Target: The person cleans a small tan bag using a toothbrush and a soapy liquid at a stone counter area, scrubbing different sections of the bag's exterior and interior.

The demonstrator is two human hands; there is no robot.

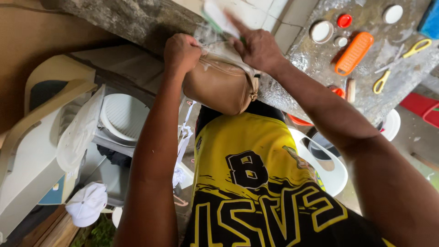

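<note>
Both hands on tan bag

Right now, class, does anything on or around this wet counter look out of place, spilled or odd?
Yes. The tan bag, gripped by the left hand, hangs over the edge of the stone counter, smeared with white suds. The counter is wet, with yellow scissors lying on it.

One view only, worn on the head; it looked steeply down past the yellow shirt at both forearms, close in; it faced a wet stone counter ahead; floor clutter showed at both sides.
</note>
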